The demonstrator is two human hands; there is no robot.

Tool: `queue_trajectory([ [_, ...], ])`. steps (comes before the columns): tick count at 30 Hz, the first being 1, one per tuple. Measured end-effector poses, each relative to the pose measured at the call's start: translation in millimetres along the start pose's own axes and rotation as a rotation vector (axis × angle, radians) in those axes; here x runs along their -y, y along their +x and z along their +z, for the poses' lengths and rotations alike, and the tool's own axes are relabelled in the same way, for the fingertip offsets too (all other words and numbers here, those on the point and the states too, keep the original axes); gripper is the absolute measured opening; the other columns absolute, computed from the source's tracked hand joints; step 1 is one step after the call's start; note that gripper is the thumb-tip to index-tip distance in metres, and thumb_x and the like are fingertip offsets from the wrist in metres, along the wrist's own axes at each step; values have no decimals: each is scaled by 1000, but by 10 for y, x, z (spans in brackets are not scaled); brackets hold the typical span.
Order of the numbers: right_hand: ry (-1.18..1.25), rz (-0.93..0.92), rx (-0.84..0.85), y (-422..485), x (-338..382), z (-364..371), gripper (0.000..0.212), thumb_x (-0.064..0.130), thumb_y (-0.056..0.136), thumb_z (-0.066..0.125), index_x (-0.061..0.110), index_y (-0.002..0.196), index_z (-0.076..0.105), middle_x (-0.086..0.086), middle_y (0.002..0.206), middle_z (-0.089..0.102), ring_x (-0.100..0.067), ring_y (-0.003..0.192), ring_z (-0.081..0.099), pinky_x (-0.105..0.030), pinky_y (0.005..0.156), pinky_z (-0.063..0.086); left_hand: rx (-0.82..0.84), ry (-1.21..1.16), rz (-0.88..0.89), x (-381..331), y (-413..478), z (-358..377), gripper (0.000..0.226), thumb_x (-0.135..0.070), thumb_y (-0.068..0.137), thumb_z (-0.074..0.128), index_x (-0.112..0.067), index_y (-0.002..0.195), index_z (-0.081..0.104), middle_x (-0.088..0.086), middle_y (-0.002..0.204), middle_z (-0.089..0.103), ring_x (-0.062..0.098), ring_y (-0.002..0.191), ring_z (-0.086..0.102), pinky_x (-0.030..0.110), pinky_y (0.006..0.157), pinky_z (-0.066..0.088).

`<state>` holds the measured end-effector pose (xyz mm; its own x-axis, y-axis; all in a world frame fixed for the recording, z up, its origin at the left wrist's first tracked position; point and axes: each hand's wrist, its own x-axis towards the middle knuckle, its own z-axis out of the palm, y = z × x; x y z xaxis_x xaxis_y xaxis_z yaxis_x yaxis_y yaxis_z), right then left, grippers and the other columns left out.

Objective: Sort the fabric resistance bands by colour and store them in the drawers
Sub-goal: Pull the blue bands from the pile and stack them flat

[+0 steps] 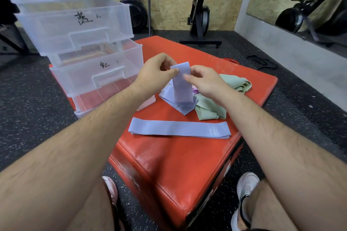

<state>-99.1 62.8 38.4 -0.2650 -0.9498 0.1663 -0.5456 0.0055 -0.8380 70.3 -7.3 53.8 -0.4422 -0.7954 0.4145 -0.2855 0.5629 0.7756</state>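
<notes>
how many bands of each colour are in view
blue bands: 3, one held
green bands: 2
purple band: 1, mostly hidden
pale pink band: 1, partly behind the arm
total: 7 that show

Drawers (78,30) L on box (178,165); band pile (208,107) R, flat band (178,128) nearer.

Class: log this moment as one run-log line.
left hand pinches raised lilac band | right hand pinches it | second lilac band flat on red box
</notes>
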Motion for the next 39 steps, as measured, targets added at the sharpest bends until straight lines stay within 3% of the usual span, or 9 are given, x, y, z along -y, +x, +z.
queue_trajectory([
  [7, 26, -123, 61, -55, 40, 73, 3, 20, 93, 68, 19, 91, 67, -4, 78, 65, -6, 69, 53, -26, 65, 45, 33, -29, -6, -52, -18, -38, 16, -22, 90, 69, -7, 89, 66, 2, 72, 57, 6, 59, 49, 22, 56, 44],
  [10, -147, -99, 67, -61, -1, 63, 24, 25, 87, 73, 6, 86, 60, -13, 80, 59, -14, 71, 49, -37, 66, 44, -56, -150, -38, -57, -23, -128, 12, -20, 91, 67, -7, 91, 66, 2, 74, 59, 9, 63, 52, 24, 57, 48],
  [13, -378, -74, 68, -106, -64, -20, 29, 23, 87, 71, 12, 72, 49, 1, 70, 45, -12, 61, 38, -30, 55, 30, -214, -295, -92, -26, -6, -291, 7, -19, 90, 65, -13, 87, 64, 4, 76, 59, 12, 64, 54, 26, 58, 48],
  [17, -509, -51, 63, -137, -171, -220, 23, 28, 87, 71, 8, 83, 60, -6, 80, 59, -22, 72, 51, -33, 60, 37, -321, -362, -186, 72, -11, -527, 5, -21, 93, 62, -17, 89, 62, -2, 81, 61, 10, 67, 57, 26, 61, 49],
  [23, -355, 61, 128, -261, -306, -735, 20, 33, 86, 78, 24, 101, 69, 11, 103, 67, -7, 90, 61, -26, 80, 47, -93, -210, -494, 319, -169, -623, 18, -16, 89, 69, -16, 78, 54, 5, 81, 61, 19, 66, 57, 29, 54, 44],
  [27, -245, 194, 246, -449, -485, -764, 26, 22, 89, 75, 20, 113, 64, 4, 99, 63, 0, 82, 56, -13, 61, 43, 97, -23, -569, 504, -430, -540, 16, -15, 87, 70, -13, 80, 56, 9, 77, 57, 19, 63, 50, 27, 54, 41],
  [32, -473, 132, 340, -566, -617, -626, 21, 25, 86, 77, 27, 104, 66, 0, 80, 59, -14, 67, 52, -23, 58, 41, 161, 157, -552, 679, -695, -427, 23, -16, 87, 71, -12, 74, 52, 6, 66, 50, 21, 55, 45, 26, 51, 40],
  [37, -705, 83, 372, -633, -681, -360, 26, 29, 85, 75, 27, 110, 73, 2, 100, 69, -18, 94, 62, -31, 82, 50, 207, 410, -538, 824, -865, -341, 16, -22, 85, 73, -14, 87, 60, 6, 87, 59, 23, 80, 53, 29, 69, 41],
  [39, -742, 62, 369, -644, -694, -299, 26, 29, 85, 74, 25, 111, 73, 4, 103, 69, -17, 96, 62, -28, 77, 46, 221, 481, -520, 834, -895, -307, 14, -22, 85, 70, -15, 89, 59, 5, 90, 60, 23, 85, 53, 27, 70, 37],
])
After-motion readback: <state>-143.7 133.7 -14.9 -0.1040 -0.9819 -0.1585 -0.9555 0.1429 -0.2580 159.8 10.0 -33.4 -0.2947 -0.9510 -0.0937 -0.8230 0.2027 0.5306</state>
